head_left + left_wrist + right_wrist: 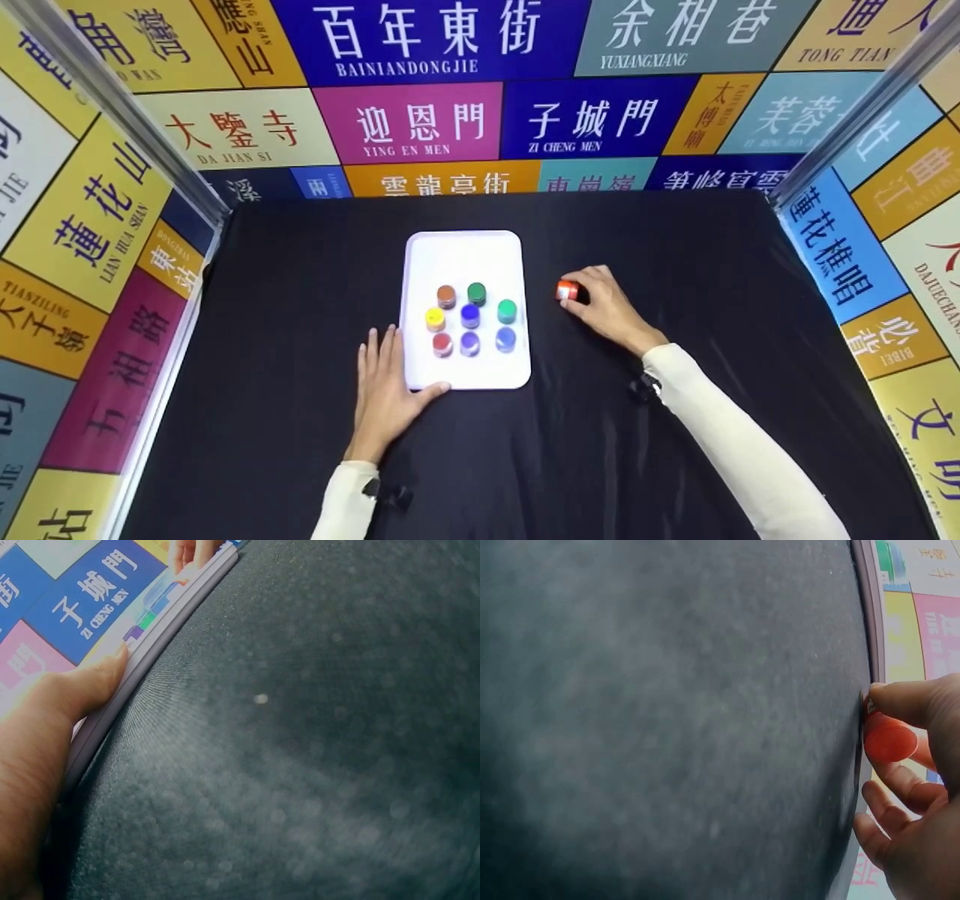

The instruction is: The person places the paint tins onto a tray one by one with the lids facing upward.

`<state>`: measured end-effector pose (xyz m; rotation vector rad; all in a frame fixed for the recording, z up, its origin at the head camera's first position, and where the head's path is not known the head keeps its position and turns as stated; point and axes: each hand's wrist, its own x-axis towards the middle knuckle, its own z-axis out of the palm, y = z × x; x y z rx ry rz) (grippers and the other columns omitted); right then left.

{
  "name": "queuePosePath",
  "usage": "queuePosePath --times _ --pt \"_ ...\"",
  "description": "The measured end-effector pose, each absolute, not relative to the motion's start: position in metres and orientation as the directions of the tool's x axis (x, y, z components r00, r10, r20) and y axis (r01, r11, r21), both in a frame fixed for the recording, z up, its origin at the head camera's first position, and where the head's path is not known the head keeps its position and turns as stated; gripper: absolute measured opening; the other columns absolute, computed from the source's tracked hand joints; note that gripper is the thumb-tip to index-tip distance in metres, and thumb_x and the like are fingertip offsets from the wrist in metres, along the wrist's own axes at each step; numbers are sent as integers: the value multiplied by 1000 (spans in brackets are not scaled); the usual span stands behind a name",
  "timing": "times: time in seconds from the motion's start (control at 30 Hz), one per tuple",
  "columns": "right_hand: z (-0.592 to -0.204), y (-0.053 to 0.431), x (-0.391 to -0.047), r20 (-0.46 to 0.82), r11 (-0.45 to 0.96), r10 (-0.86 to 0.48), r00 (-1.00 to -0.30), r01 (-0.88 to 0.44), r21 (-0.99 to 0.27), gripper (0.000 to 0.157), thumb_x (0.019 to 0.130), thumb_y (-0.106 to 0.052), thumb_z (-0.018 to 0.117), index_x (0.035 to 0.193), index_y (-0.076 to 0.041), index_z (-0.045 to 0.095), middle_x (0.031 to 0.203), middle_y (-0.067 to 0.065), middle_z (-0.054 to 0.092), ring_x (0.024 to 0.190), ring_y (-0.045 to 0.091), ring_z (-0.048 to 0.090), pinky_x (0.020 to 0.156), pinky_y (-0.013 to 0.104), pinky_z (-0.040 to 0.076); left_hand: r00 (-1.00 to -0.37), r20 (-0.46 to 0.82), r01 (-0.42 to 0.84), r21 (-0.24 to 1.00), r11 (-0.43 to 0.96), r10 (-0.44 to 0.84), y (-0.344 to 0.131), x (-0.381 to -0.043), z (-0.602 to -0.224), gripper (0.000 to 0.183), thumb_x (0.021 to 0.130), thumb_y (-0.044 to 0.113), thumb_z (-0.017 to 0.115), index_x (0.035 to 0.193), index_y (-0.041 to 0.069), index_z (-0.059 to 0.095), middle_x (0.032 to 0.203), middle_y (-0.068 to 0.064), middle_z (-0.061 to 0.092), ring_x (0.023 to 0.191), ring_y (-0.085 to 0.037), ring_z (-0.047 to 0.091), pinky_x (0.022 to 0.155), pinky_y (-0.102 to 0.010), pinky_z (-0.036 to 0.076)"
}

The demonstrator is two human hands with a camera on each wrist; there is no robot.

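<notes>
My right hand (609, 306) pinches a small orange-red paint jar (567, 290) between thumb and fingers, on the black cloth right of the tray. In the right wrist view the jar's round red end (891, 743) faces the camera, with the thumb (907, 701) over its upper side. A white tray (465, 259) lies in the middle, several paint jars standing on its lower half, among them a yellow one (435, 319) and a dark green one (476, 293). My left hand (386, 394) rests at the tray's near left corner, fingers straight along its left side, thumb at the near edge.
Black cloth (285, 300) covers the table. Panels with printed signs (420, 120) wall in the back and both sides, with metal posts (855, 97) at the corners. A small dark camera (394, 495) is strapped to each wrist.
</notes>
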<state>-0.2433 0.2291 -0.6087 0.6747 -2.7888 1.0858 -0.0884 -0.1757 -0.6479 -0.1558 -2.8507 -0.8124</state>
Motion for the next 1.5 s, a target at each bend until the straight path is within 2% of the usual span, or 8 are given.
queuePosePath --times 0.47,0.9,1.1,1.5 --pt "-597 228 -245 290 614 -344 -893 -448 -650 34 93 -12 90 122 1 76 119 18 75 120 37 58 108 47 48 -982 180 141 514 846 54 -176 -90 -649 129 84 81 77 172 0 30 178 -22 31 169 -45 9 138 -58 1" --pt "-591 197 -247 274 597 -389 -880 -467 -652 39 97 -22 88 128 -3 76 124 13 73 121 31 58 106 45 51 -979 196 150 529 835 52 -175 -89 -647 128 83 80 79 172 0 31 178 -22 31 169 -47 10 137 -60 3" --pt "-589 186 -248 255 609 -391 -884 -457 -649 42 98 -22 87 131 0 74 127 15 72 123 31 58 108 44 52 -979 197 150 526 837 52 -176 -89 -647 129 83 81 78 172 0 31 178 -22 31 169 -47 10 137 -60 3" --pt "-591 168 -251 299 584 -414 -860 -503 -638 34 94 -15 90 120 -2 73 120 14 72 120 32 59 106 44 52 -979 200 149 520 841 49 -176 -90 -649 129 82 80 78 171 -1 31 177 -23 32 169 -47 11 138 -58 3"
